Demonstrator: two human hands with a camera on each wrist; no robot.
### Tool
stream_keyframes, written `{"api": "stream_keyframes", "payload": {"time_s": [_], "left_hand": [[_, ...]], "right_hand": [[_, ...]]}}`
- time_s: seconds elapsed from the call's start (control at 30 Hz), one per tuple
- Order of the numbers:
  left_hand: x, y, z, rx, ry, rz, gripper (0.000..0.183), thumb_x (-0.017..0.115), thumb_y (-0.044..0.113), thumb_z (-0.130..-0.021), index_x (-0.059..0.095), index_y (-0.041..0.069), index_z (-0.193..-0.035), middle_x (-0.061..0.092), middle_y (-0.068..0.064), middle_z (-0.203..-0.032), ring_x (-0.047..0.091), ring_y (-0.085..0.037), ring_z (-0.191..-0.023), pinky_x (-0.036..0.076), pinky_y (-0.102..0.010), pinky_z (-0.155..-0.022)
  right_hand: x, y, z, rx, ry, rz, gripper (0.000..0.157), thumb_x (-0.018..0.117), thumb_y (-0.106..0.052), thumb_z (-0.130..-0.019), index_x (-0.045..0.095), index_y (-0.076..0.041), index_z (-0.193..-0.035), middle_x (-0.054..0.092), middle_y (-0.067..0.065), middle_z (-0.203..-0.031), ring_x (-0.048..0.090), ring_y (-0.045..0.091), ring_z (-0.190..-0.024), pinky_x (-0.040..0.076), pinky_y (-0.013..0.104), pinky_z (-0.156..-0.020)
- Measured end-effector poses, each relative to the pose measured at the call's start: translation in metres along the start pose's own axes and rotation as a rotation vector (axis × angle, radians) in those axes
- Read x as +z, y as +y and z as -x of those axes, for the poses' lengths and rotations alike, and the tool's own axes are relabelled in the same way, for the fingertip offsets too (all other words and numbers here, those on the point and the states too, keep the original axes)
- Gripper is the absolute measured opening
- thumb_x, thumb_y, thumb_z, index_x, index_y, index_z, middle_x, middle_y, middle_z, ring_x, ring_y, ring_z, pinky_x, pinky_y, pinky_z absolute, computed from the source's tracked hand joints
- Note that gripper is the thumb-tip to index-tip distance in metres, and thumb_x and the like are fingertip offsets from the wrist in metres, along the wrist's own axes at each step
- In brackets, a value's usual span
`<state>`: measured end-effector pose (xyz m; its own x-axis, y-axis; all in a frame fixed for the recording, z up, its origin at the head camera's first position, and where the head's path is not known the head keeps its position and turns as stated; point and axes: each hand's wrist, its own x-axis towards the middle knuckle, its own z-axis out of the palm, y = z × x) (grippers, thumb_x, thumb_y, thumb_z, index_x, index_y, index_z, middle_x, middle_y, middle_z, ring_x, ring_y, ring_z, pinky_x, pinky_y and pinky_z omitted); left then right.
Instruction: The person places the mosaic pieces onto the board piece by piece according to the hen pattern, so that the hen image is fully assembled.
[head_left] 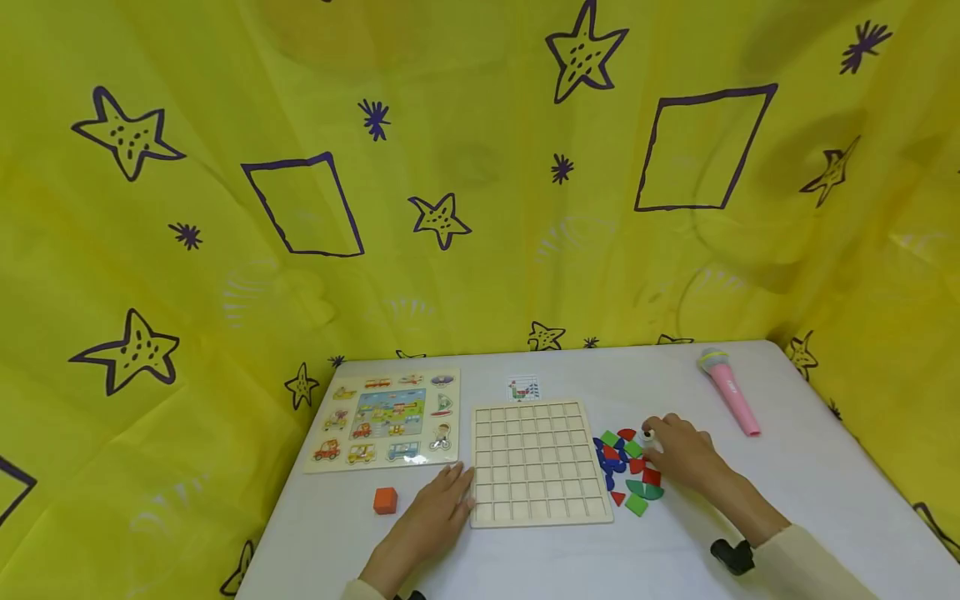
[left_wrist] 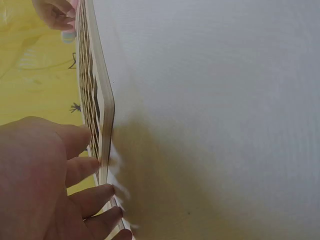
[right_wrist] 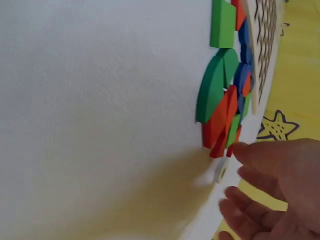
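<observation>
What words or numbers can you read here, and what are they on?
None that I can read clearly.
Pink mic: a white mark on its handle, too small to read.
Card and puzzle: pictures; any writing is too small to tell.
Board and blocks: no writing I can see.

The pale wooden board [head_left: 541,463] lies flat, gridded with square recesses, the left hand [head_left: 437,510] at its left edge. Flat red, green and blue pieces [head_left: 637,466] cluster beside its right edge, some overlapping. A dark-centred white piece [head_left: 647,435] sits at the right hand's [head_left: 686,450] fingertips.
</observation>
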<state>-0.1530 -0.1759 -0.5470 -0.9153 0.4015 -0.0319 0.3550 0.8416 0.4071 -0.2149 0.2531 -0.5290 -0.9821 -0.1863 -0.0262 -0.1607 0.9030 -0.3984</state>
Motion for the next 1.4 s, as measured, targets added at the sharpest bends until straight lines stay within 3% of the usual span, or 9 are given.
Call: {"api": "stream_keyframes", "payload": {"time_s": [0.13, 0.3, 0.47, 0.67, 0.83, 0.93, 1.1, 1.4], "left_hand": [[0.0, -0.001, 0.001, -0.002, 0.003, -0.005, 0.054, 0.053, 0.032, -0.11, 0.047, 0.009, -0.16, 0.042, -0.019, -0.165, 0.039, -0.042, -0.153, 0.038, -0.062, -0.12], [0.001, -0.003, 0.001, 0.003, 0.001, -0.008, 0.056, 0.055, 0.032, -0.11, 0.046, 0.011, -0.16, 0.042, -0.018, -0.166, 0.038, -0.04, -0.154, 0.038, -0.062, -0.12], [0.001, -0.004, 0.001, -0.007, -0.01, -0.004, 0.056, 0.056, 0.032, -0.109, 0.045, 0.013, -0.161, 0.041, -0.015, -0.167, 0.037, -0.038, -0.155, 0.038, -0.061, -0.121], [0.003, -0.005, 0.001, -0.005, -0.008, -0.019, 0.057, 0.056, 0.032, -0.109, 0.045, 0.014, -0.161, 0.041, -0.014, -0.167, 0.037, -0.037, -0.155, 0.038, -0.06, -0.121], [0.003, -0.005, 0.001, -0.005, -0.009, -0.016, 0.056, 0.056, 0.032, -0.109, 0.045, 0.014, -0.161, 0.04, -0.014, -0.168, 0.037, -0.037, -0.155, 0.038, -0.06, -0.121], [0.002, -0.005, 0.001, -0.001, -0.006, -0.019, 0.056, 0.057, 0.032, -0.109, 0.046, 0.013, -0.161, 0.041, -0.015, -0.167, 0.037, -0.037, -0.155, 0.039, -0.06, -0.121], [0.002, -0.003, 0.0, -0.004, -0.006, -0.023, 0.057, 0.057, 0.032, -0.109, 0.046, 0.013, -0.161, 0.042, -0.015, -0.167, 0.038, -0.038, -0.155, 0.039, -0.059, -0.121], [0.0, -0.002, -0.001, -0.022, -0.018, -0.012, 0.059, 0.058, 0.035, -0.108, 0.045, 0.014, -0.161, 0.04, -0.013, -0.168, 0.038, -0.039, -0.155, 0.038, -0.059, -0.122]], "right_hand": [[0.011, -0.006, -0.012, -0.063, 0.059, 0.045, 0.038, 0.08, -0.009, -0.091, 0.07, -0.003, -0.128, 0.067, 0.023, -0.121, 0.061, 0.043, -0.109, 0.053, 0.056, -0.081], [0.012, -0.011, -0.025, -0.089, -0.007, 0.045, 0.036, 0.075, -0.006, -0.095, 0.069, -0.006, -0.131, 0.066, 0.022, -0.124, 0.061, 0.04, -0.109, 0.053, 0.056, -0.082], [0.007, -0.014, -0.034, -0.073, -0.085, 0.028, 0.027, 0.073, -0.006, -0.096, 0.071, -0.01, -0.123, 0.067, 0.015, -0.11, 0.06, 0.031, -0.098, 0.049, 0.051, -0.079], [0.007, -0.011, -0.044, -0.064, -0.089, 0.0, 0.02, 0.071, -0.007, -0.098, 0.071, -0.008, -0.118, 0.067, 0.013, -0.106, 0.06, 0.029, -0.095, 0.044, 0.049, -0.078], [0.007, -0.006, -0.048, -0.039, -0.073, -0.035, 0.029, 0.071, -0.007, -0.097, 0.067, -0.002, -0.125, 0.064, 0.021, -0.118, 0.06, 0.034, -0.103, 0.048, 0.054, -0.085], [0.005, -0.005, -0.049, -0.022, -0.08, -0.055, 0.03, 0.074, -0.008, -0.096, 0.066, 0.001, -0.123, 0.063, 0.023, -0.116, 0.059, 0.035, -0.101, 0.05, 0.057, -0.085], [0.004, -0.004, -0.051, -0.022, -0.102, -0.079, 0.024, 0.071, -0.005, -0.097, 0.068, 0.001, -0.119, 0.063, 0.018, -0.11, 0.059, 0.031, -0.096, 0.049, 0.053, -0.084], [0.012, -0.003, -0.059, 0.012, -0.101, -0.136, 0.025, 0.067, -0.003, -0.1, 0.065, 0.002, -0.124, 0.06, 0.019, -0.109, 0.058, 0.03, -0.095, 0.06, 0.047, -0.086]]}}
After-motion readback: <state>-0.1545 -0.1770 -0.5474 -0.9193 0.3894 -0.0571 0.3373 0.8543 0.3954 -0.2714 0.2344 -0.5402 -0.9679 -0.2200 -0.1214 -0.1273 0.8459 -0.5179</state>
